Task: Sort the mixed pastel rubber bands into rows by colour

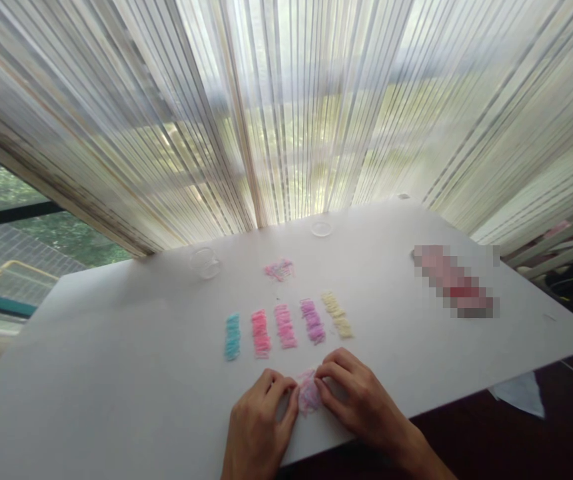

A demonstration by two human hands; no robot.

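At the table's near edge lies a small loose pile of thin pink and lilac pieces [309, 393], perhaps little elastic bands. My left hand [264, 417] is closed in a pinch at the pile's left side, thumb and forefinger touching its edge. From the right, my right hand [359, 397] pinches at the pile's upper right. Whatever is between the fingertips is too small to make out. Just beyond lie neat columns of similar pieces: blue [232, 337], coral [260, 333], pink [285, 327], purple [312, 321] and pale yellow [337, 315].
Farther back is another mixed pile [279, 269]. A clear round container [205, 263] and a clear round lid or dish [321, 229] stand near the curtain [286, 133]. A pixelated pinkish object [454, 283] lies at right on the white table [131, 373].
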